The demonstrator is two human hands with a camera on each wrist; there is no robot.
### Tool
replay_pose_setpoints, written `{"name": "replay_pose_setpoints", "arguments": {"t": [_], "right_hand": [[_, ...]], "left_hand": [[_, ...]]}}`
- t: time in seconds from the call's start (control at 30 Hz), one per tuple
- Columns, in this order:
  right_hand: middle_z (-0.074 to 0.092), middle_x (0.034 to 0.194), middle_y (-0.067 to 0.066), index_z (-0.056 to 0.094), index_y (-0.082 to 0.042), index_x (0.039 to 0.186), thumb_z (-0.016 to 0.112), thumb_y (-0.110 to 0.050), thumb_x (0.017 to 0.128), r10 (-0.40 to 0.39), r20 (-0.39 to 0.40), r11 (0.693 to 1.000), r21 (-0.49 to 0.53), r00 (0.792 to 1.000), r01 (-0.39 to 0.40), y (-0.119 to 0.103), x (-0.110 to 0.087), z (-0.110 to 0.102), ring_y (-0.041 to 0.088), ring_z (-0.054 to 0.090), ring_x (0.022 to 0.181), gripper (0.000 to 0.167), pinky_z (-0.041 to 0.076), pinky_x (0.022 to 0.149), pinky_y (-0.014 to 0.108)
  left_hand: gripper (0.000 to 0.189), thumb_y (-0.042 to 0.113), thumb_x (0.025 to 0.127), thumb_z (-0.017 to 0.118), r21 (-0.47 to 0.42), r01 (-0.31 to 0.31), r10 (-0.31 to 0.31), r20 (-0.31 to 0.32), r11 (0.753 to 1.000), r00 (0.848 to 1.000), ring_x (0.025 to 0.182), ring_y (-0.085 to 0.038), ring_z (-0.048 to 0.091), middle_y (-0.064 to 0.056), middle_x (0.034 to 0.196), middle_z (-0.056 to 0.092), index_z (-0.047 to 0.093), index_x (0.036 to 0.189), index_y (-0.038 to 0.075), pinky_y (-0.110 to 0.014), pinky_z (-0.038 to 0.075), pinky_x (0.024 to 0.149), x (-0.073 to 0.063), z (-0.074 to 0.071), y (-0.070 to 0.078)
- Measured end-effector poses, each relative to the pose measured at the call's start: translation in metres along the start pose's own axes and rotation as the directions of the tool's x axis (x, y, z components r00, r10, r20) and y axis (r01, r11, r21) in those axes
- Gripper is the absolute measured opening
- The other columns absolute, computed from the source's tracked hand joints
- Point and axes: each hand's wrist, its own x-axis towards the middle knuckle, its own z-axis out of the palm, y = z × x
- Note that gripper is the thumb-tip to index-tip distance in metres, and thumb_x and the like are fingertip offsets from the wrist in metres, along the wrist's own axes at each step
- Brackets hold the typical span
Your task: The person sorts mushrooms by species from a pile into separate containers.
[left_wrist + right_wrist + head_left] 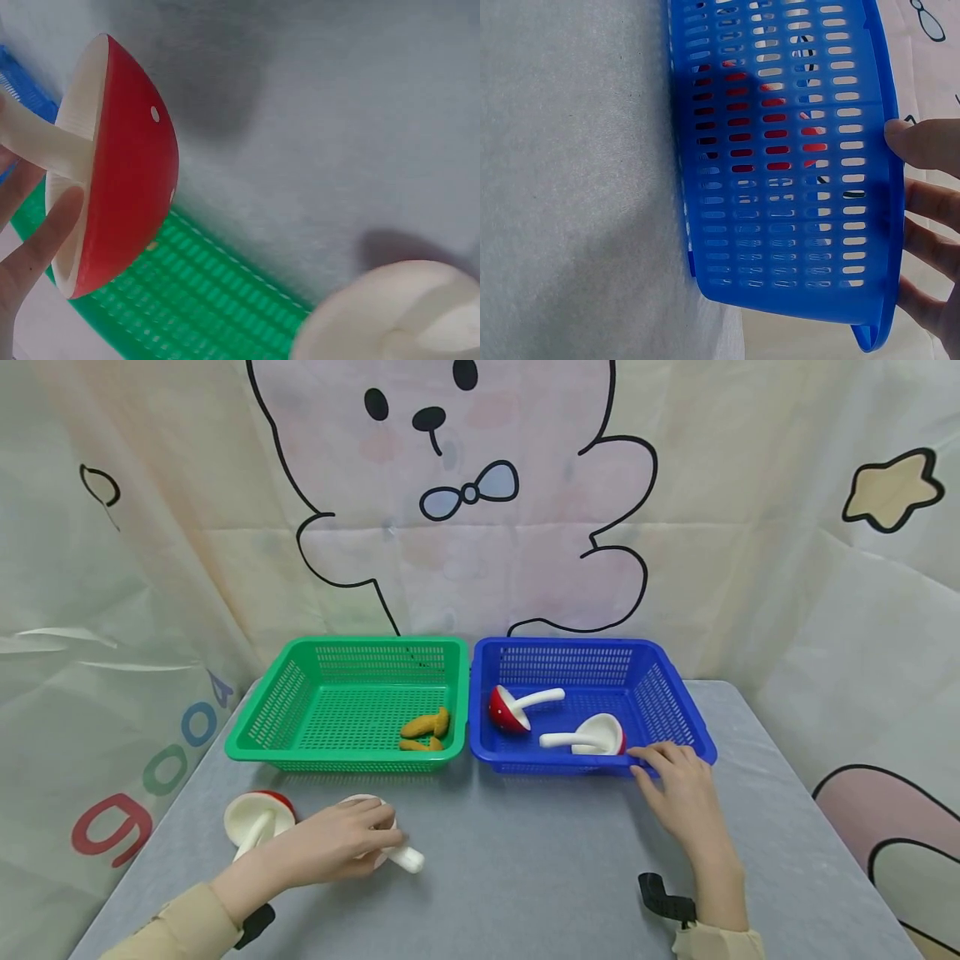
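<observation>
My left hand (pixel 330 843) holds a red-capped toy mushroom (pixel 135 165) with white spots over the table's left half. Its white stem lies among the fingers in the left wrist view; in the head view the hand covers most of the cap. Close beside that forearm, a second toy mushroom (pixel 253 818) rests with its pale underside up. With my right hand (pixel 682 793) I grip the front rim of the blue basket (pixel 780 202) near its right corner, thumb and fingers at the edge. Inside that basket lie red-and-white toy mushrooms (pixel 508 710).
Left of the blue basket stands a green basket (pixel 300 753), with brown mushroom-shaped pieces (pixel 426 725) in its front right corner. Both baskets sit at the back of the grey-covered table (pixel 525 877). A printed curtain (pixel 720 543) hangs behind and along the sides.
</observation>
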Motion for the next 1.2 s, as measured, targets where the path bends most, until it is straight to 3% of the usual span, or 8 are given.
{"name": "replay_pose_setpoints", "arguments": {"t": [0.2,0.63,0.77,0.97,1.2], "right_hand": [[0.066,0.096,0.012,0.071,-0.007,0.103,0.071,-0.009,0.083,-0.003,-0.003,1.000,-0.003,1.000,0.003,-0.001,0.000,-0.001,0.035,0.054,0.096,0.019,0.039,0.081,0.057],[0.066,0.095,0.012,0.071,-0.008,0.102,0.072,-0.010,0.083,-0.017,-0.010,1.000,-0.007,1.000,0.017,0.000,0.000,0.002,0.034,0.054,0.094,0.019,0.040,0.080,0.056],[0.066,0.094,0.011,0.071,-0.008,0.102,0.072,-0.009,0.083,-0.027,-0.026,1.000,-0.004,0.999,0.027,0.001,0.000,0.002,0.033,0.054,0.094,0.019,0.039,0.080,0.055],[0.066,0.094,0.012,0.071,-0.007,0.101,0.072,-0.009,0.082,-0.024,-0.027,1.000,-0.005,0.999,0.024,0.001,0.000,0.001,0.033,0.054,0.093,0.019,0.039,0.080,0.055],[0.066,0.094,0.012,0.071,-0.007,0.101,0.072,-0.009,0.082,-0.025,-0.030,1.000,-0.003,0.999,0.025,0.001,0.000,0.001,0.033,0.054,0.093,0.019,0.039,0.080,0.055]], "left_hand": [[0.038,0.017,0.081,0.071,-0.048,0.029,-0.026,0.065,0.998,0.998,0.078,-0.003,0.041,0.013,0.084,0.047,0.060,0.114,0.033,-0.018,0.042,0.071,0.023,-0.005,0.001],[0.042,0.017,0.085,0.066,-0.023,-0.002,0.005,0.138,1.000,0.990,0.079,-0.006,0.046,0.010,0.089,0.055,0.058,0.124,0.032,-0.016,0.042,0.068,0.077,-0.022,-0.004],[0.043,0.017,0.086,0.065,0.004,-0.039,0.039,0.128,0.999,0.991,0.080,-0.008,0.048,0.009,0.089,0.056,0.057,0.125,0.032,-0.017,0.042,0.068,0.093,-0.025,-0.007],[0.048,0.020,0.085,0.070,0.032,-0.092,0.084,0.179,0.995,0.980,0.090,-0.010,0.053,0.007,0.096,0.059,0.055,0.129,0.032,-0.021,0.047,0.080,0.117,-0.033,-0.006],[0.046,0.022,0.084,0.071,0.137,-0.193,0.179,0.111,0.972,0.978,0.093,-0.011,0.056,0.007,0.095,0.061,0.056,0.126,0.033,-0.025,0.048,0.088,0.143,-0.042,-0.005]]}}
